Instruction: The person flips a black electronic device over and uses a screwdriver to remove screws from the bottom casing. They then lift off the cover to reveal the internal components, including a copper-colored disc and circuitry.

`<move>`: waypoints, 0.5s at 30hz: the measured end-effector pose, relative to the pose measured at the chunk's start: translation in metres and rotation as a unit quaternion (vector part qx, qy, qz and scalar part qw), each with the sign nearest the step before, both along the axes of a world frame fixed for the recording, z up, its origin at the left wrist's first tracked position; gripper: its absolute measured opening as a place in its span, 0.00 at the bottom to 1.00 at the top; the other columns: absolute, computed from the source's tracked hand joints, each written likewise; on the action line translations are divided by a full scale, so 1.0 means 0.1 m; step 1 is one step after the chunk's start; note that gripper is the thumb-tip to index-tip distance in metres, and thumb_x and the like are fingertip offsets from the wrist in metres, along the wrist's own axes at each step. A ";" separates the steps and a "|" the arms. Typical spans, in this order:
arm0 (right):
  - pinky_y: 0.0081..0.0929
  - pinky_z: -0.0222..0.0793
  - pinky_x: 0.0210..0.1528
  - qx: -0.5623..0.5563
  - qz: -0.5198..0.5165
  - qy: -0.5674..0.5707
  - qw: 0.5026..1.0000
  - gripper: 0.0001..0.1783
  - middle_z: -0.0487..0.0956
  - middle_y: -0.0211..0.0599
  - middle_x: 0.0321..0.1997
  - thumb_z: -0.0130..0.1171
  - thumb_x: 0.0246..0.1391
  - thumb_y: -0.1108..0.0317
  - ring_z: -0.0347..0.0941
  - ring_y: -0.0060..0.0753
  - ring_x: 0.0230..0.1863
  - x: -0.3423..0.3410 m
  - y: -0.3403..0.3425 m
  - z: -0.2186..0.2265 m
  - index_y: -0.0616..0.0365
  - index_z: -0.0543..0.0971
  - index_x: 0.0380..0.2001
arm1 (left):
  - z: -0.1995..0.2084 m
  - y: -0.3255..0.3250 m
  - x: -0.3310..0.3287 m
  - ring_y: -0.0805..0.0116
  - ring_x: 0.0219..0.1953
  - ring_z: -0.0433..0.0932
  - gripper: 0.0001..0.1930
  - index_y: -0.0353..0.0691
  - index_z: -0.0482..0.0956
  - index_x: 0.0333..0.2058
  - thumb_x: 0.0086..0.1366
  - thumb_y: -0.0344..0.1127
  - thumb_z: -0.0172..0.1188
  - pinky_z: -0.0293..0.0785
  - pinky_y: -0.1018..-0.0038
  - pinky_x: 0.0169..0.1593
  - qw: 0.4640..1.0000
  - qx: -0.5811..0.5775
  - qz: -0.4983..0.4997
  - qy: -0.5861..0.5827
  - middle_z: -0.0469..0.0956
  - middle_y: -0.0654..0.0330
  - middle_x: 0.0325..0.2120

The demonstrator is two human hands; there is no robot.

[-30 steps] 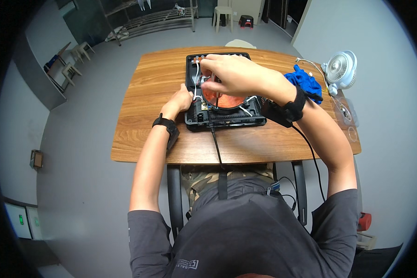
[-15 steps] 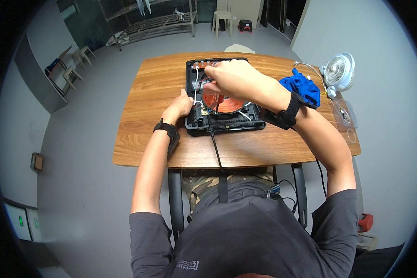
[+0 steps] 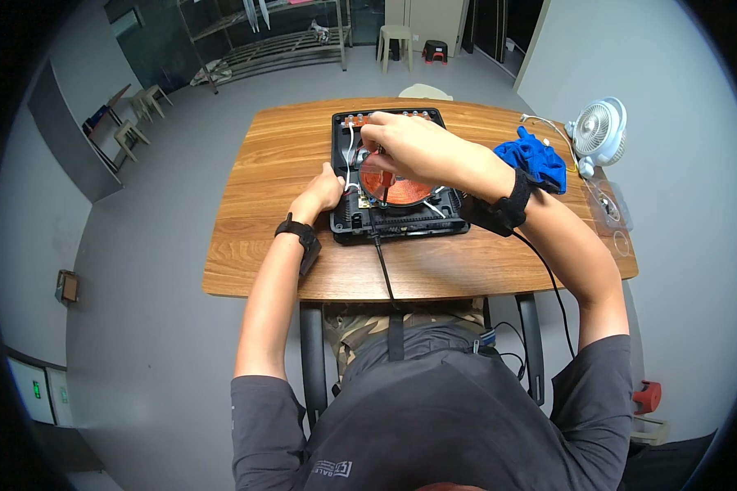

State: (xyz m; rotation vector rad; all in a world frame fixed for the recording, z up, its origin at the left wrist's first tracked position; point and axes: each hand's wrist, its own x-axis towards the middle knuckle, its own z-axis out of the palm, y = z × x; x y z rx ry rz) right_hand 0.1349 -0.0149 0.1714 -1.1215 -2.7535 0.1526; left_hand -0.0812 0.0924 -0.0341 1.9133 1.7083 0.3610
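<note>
An opened induction cooker (image 3: 348, 233) lies on the wooden table, its black lower shell showing a round copper coil (image 3: 405, 193), white wires and a circuit board. At its left edge my left hand (image 3: 323, 193) is closed, fingers against the side of the shell. Above the upper left part of the coil hovers my right hand (image 3: 405, 146), its fingers pinched together and pointing down. What they hold, if anything, is hidden behind the hand. A white wire (image 3: 350, 147) runs up the left inside of the shell to an orange strip (image 3: 356, 123) at the far end.
Right of the cooker lie a crumpled blue cloth (image 3: 534, 159), a small white fan (image 3: 599, 129) and a clear plastic tray (image 3: 610, 204) with small parts. A black cable (image 3: 382, 262) runs from the cooker over the near table edge (image 3: 344, 296). Another cable (image 3: 553, 278) hangs from my right wrist strap.
Table and cooker appear slightly lower in the picture. My hands keep nearly the same places on the cooker. More of the cable at my right wrist shows.
</note>
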 end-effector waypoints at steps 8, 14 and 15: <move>0.45 0.75 0.51 0.125 0.124 0.089 0.980 0.19 0.77 0.49 0.49 0.67 0.60 0.60 0.77 0.55 0.51 0.12 0.18 -0.25 0.62 0.75 0.47 | -0.08 0.07 -0.01 0.38 0.64 0.72 0.38 0.26 0.47 0.72 0.75 0.45 0.48 0.67 0.56 0.66 1.000 -0.005 -0.010 -0.011 0.72 0.28 0.59; 0.48 0.78 0.48 0.100 -0.022 0.002 0.995 0.20 0.80 0.53 0.44 0.68 0.58 0.55 0.81 0.56 0.47 0.07 0.05 -0.11 0.63 0.77 0.40 | 0.08 -0.04 0.03 0.38 0.65 0.71 0.38 0.26 0.47 0.72 0.75 0.46 0.47 0.67 0.55 0.66 1.000 -0.012 -0.002 0.023 0.72 0.28 0.60; 0.48 0.77 0.48 0.110 -0.008 0.015 0.994 0.19 0.80 0.53 0.44 0.68 0.57 0.57 0.80 0.56 0.47 0.08 0.05 -0.12 0.63 0.78 0.40 | 0.05 -0.02 0.01 0.38 0.64 0.71 0.37 0.26 0.47 0.72 0.75 0.46 0.47 0.67 0.55 0.66 1.000 -0.010 -0.003 0.018 0.72 0.28 0.59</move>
